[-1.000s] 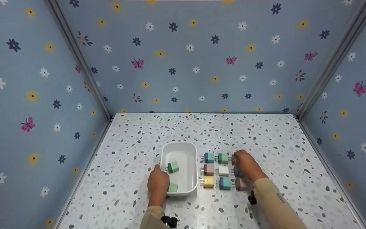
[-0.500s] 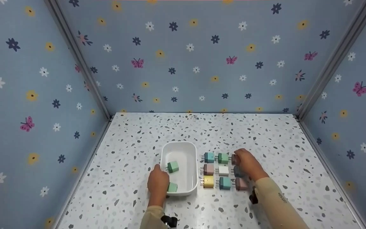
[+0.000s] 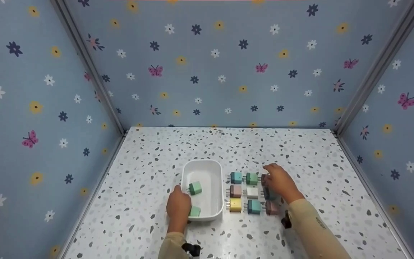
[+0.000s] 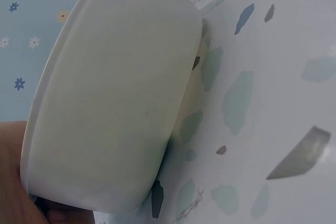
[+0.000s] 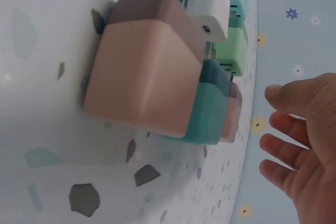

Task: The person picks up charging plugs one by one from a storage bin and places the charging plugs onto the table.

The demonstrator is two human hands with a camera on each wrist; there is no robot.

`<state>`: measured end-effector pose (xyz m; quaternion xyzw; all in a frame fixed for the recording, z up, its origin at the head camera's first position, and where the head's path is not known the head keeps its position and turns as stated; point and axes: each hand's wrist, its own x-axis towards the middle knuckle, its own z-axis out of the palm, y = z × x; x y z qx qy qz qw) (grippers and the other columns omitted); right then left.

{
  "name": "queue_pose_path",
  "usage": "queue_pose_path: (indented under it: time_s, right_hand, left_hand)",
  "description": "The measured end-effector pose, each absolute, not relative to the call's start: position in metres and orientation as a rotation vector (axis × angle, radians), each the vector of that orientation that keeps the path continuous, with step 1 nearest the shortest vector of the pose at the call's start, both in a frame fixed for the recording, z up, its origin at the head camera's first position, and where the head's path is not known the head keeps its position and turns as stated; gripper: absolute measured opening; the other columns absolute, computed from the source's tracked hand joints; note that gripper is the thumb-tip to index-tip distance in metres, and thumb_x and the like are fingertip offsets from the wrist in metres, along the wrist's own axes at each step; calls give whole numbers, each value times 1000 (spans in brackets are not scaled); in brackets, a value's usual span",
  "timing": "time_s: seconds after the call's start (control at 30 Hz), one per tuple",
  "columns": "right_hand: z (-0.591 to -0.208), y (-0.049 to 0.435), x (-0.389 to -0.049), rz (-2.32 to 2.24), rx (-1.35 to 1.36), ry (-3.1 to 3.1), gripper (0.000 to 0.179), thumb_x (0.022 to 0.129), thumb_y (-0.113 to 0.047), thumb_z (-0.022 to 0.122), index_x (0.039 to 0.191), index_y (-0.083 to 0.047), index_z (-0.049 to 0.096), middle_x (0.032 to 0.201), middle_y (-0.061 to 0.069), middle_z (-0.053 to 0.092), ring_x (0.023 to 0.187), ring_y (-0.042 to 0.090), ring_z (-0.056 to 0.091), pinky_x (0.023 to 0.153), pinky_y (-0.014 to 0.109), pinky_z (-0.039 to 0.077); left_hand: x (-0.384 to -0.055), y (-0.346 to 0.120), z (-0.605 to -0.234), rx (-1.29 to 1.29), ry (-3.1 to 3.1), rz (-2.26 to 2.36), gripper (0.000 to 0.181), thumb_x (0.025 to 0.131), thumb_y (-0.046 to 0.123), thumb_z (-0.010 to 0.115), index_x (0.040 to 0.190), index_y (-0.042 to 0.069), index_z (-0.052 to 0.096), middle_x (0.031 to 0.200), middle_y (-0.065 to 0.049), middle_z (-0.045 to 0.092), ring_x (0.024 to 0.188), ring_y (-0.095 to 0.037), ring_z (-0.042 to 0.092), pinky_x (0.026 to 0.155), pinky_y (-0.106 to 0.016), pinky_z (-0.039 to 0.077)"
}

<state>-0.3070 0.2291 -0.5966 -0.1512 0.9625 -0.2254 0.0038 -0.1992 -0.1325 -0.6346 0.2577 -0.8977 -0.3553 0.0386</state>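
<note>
My left hand [image 3: 179, 205] grips the left rim of a white plastic container [image 3: 212, 187], its thumb over the edge. Two green charger plugs [image 3: 195, 187] lie inside, one partly behind that hand. My right hand [image 3: 281, 184] hovers by the right column of charger plugs, thumb and fingers spread and holding nothing. Nearest to it are a pink-brown charger [image 3: 263, 179] at the back and a teal charger [image 3: 270, 194], both partly hidden in the head view. At the front of that column sits another pink-brown charger [image 5: 144, 77].
Left of that column stand green [image 3: 252, 178], white [image 3: 252, 192] and teal [image 3: 254, 206] chargers. Closer to the container are blue [image 3: 236, 177], pink [image 3: 235, 191] and yellow [image 3: 235, 204] ones, prongs pointing left. Flowered walls [image 3: 207, 64] enclose the speckled table [image 3: 156, 151].
The right hand's thumb and fingers have spread apart, away from the back pink-brown charger, and the hand has risen slightly. The left hand and container stay in place.
</note>
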Motion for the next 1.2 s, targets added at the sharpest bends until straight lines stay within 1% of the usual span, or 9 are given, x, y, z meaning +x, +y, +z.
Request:
queue_pose_path:
  time_s: [0.23, 0.3, 0.4, 0.43, 0.53, 0.57, 0.83, 1.03, 1.2]
  right_hand:
    - [-590, 216, -303, -747, -594, 3022, 44, 97, -11, 70, 137, 1, 59, 137, 20, 57, 127, 38, 57, 102, 53, 48]
    - [-589, 210, -301, -770, -608, 3016, 45, 96, -12, 72, 137, 0, 58, 136, 19, 58, 120, 35, 61, 99, 50, 50]
    - [-588, 202, -297, -783, -636, 3021, 47, 95, -13, 74, 138, 0, 59, 137, 18, 58, 120, 33, 61, 100, 49, 50]
    - [-587, 199, -296, -784, -636, 3020, 48, 95, -14, 74, 138, -1, 59, 137, 17, 58, 120, 33, 61, 101, 49, 49]
    - [-583, 190, -292, -791, -624, 3011, 49, 95, -15, 74, 139, -3, 58, 141, 17, 57, 132, 34, 55, 107, 51, 45]
    - [-581, 187, -291, -798, -617, 3005, 49, 95, -16, 74, 140, -3, 58, 142, 16, 56, 133, 34, 55, 108, 50, 45]
    - [-574, 166, -286, -816, -695, 3022, 48, 96, -20, 74, 139, -6, 59, 140, 12, 58, 131, 31, 56, 107, 49, 46]
    - [-573, 154, -281, -810, -725, 3028, 47, 94, -20, 75, 137, -7, 61, 137, 12, 60, 127, 29, 59, 107, 46, 46]
    - [-572, 143, -276, -805, -762, 3019, 49, 93, -20, 77, 138, -8, 60, 137, 11, 60, 127, 28, 59, 104, 44, 49]
  left_hand:
    - [-199, -132, -634, 787, -2750, -1072, 46, 100, 10, 46, 144, -4, 51, 134, -26, 63, 108, -34, 69, 87, -50, 53]
    - [-198, -131, -633, 784, -2749, -1076, 47, 100, 9, 46, 145, -4, 50, 136, -26, 62, 110, -34, 69, 88, -50, 53]
    - [-198, -131, -631, 798, -2747, -1090, 48, 101, 8, 45, 147, -3, 48, 139, -25, 61, 115, -35, 67, 90, -50, 53]
    - [-198, -131, -631, 806, -2749, -1097, 48, 101, 8, 44, 148, -3, 47, 140, -25, 59, 117, -35, 67, 92, -50, 52]
    - [-199, -130, -631, 824, -2752, -1109, 49, 101, 9, 44, 149, -3, 46, 142, -25, 58, 120, -36, 65, 95, -51, 51]
    - [-199, -130, -631, 825, -2752, -1109, 49, 101, 9, 44, 149, -3, 46, 142, -25, 58, 120, -36, 65, 95, -51, 51]
    - [-200, -131, -631, 822, -2751, -1111, 50, 101, 9, 44, 149, -3, 45, 144, -25, 56, 123, -37, 63, 97, -51, 50]
    - [-201, -131, -632, 825, -2756, -1114, 50, 101, 10, 45, 149, -2, 46, 144, -25, 57, 120, -36, 65, 95, -50, 50]
    - [-200, -132, -632, 813, -2766, -1085, 48, 100, 9, 45, 147, -2, 48, 137, -25, 62, 109, -34, 68, 87, -50, 52]
